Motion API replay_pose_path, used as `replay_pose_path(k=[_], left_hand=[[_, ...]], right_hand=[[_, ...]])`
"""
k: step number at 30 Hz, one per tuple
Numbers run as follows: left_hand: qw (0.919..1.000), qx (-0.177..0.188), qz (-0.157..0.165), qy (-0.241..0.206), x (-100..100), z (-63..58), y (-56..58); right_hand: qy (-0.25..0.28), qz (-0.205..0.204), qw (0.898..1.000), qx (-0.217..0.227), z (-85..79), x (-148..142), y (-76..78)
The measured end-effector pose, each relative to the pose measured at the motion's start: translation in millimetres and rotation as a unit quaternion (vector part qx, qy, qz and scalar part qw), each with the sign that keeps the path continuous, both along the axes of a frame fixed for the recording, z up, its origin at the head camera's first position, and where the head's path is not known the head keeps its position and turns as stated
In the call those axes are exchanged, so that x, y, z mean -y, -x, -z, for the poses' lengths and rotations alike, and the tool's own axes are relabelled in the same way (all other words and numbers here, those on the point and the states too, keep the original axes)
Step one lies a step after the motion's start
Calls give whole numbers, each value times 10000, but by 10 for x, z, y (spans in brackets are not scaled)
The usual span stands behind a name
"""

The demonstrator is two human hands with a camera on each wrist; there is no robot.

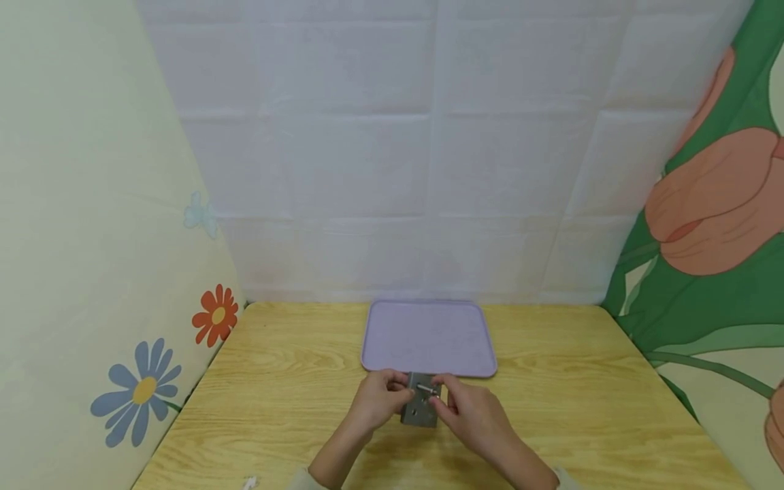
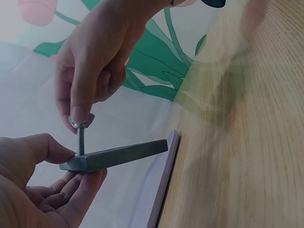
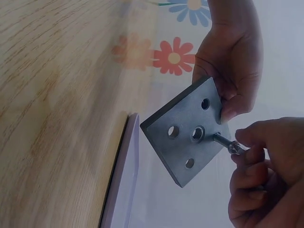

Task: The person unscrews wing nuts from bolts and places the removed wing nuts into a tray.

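Note:
A flat grey metal plate [image 1: 420, 418] with several round holes is held up over the table in front of the tray. My left hand [image 1: 375, 400] grips it at one edge, thumb on the upper face and fingers underneath, as the left wrist view shows. A threaded wing screw [image 2: 80, 138] stands upright in a hole near the gripped end. My right hand [image 1: 476, 412] pinches the winged head between thumb and fingers from above. In the right wrist view the plate [image 3: 183, 147] shows its other holes, one of them with a raised-looking rim.
A light purple tray [image 1: 429, 338] lies on the wood-grained table [image 1: 294, 381], just beyond the hands. A small white object [image 1: 250, 482] is at the near left. Behind hangs a pale creased cloth [image 1: 392, 156], with flower-printed cloths on both sides.

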State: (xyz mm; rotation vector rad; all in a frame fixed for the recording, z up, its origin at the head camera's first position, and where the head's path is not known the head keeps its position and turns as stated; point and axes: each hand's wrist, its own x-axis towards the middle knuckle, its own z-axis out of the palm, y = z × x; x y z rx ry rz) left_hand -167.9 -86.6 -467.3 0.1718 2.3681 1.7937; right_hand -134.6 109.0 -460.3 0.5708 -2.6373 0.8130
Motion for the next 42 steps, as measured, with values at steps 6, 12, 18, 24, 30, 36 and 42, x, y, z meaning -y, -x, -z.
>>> replay_pose_path(k=[6, 12, 18, 24, 30, 36, 42], left_hand=[[10000, 37, -9, -45, 2, -2, -5], [9999, -74, -26, -96, -15, 6, -11], [9997, -190, 22, -132, -29, 17, -31], [9997, -204, 33, -101, -30, 28, -37], [9998, -171, 33, -106, -27, 24, -37], [9998, -173, 12, -80, -23, 24, -30], [9999, -129, 7, -81, -6, 12, -18]], right_hand=[[628, 0, 9957, 675, 2, -15, 18], [2067, 23, 9489, 2384, 3, -70, 78], [2956, -562, 8689, 3930, 20, -155, 136], [2999, -816, 8523, 4207, 38, -158, 163], [2795, -671, 8611, 4193, 33, -146, 164], [2156, -372, 9165, 3350, -8, -98, 132], [1125, -342, 9764, 1813, 3, -53, 88]])
